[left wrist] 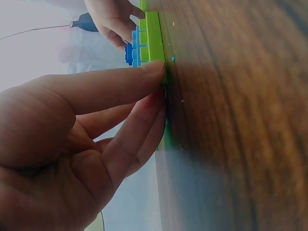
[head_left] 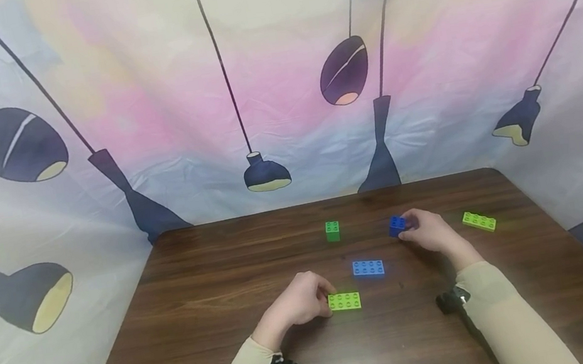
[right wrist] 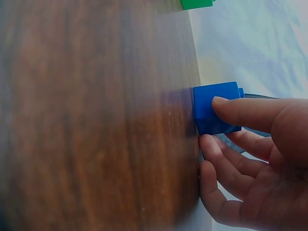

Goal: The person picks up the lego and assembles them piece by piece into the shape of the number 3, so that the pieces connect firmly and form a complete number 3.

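Observation:
With its thumb and fingertips, my left hand [head_left: 303, 299] pinches the left end of a lime-green building brick [head_left: 345, 301], two studs wide and studs up, low at the table. The left wrist view shows that brick [left wrist: 154, 36] stretching away past the thumb, which hides its near end. My right hand [head_left: 430, 231] grips a small dark blue brick [head_left: 396, 226] from its right side. Seen from the right wrist, the thumb presses one face of the blue brick [right wrist: 206, 113], whose base is at the tabletop. Between the hands lies a flat light blue brick [head_left: 368, 268].
A small green brick [head_left: 332, 232] stands further back, left of the dark blue one. Another lime-green brick [head_left: 479, 221] lies to the right of my right hand. Behind the dark wooden table [head_left: 213, 264] hangs a cloth [head_left: 170, 99] printed with lamps.

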The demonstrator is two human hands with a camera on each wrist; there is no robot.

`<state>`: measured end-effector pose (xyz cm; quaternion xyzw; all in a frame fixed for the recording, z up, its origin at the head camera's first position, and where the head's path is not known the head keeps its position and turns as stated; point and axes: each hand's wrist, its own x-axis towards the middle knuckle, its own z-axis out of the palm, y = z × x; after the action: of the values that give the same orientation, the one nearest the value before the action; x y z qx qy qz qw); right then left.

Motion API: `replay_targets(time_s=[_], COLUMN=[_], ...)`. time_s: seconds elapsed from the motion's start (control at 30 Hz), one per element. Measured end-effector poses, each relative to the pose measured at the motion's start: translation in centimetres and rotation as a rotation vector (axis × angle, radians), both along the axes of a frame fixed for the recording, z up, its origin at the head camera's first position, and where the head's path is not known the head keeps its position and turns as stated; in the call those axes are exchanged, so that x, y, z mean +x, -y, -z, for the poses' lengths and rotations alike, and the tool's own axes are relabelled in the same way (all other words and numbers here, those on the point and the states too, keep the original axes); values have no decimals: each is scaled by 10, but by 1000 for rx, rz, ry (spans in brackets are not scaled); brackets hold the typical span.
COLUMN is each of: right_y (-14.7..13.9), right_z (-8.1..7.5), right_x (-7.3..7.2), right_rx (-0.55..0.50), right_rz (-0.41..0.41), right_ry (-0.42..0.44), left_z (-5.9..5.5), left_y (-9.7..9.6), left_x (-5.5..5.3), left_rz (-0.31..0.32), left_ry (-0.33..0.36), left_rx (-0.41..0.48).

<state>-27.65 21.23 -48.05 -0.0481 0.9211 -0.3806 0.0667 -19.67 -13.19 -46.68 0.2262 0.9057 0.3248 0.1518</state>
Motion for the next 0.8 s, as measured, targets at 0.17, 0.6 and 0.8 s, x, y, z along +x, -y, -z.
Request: replay_targets(time_s=[0.17,0.6,0.8], right_y=[0,1,-1], right_z=[1,1,3], right_x=[0,-4,0], right_rx=[-1,-6,-10], right_rz=[-6,-3,6], right_ry=[-3,-6,-16], left_z=[0,-1,0], left_y=[1,1,0], left_x=[0,-1,1], left_rz=[-2,-6,-3], left_ry=[6,18,20], left_rx=[8,-1,7])
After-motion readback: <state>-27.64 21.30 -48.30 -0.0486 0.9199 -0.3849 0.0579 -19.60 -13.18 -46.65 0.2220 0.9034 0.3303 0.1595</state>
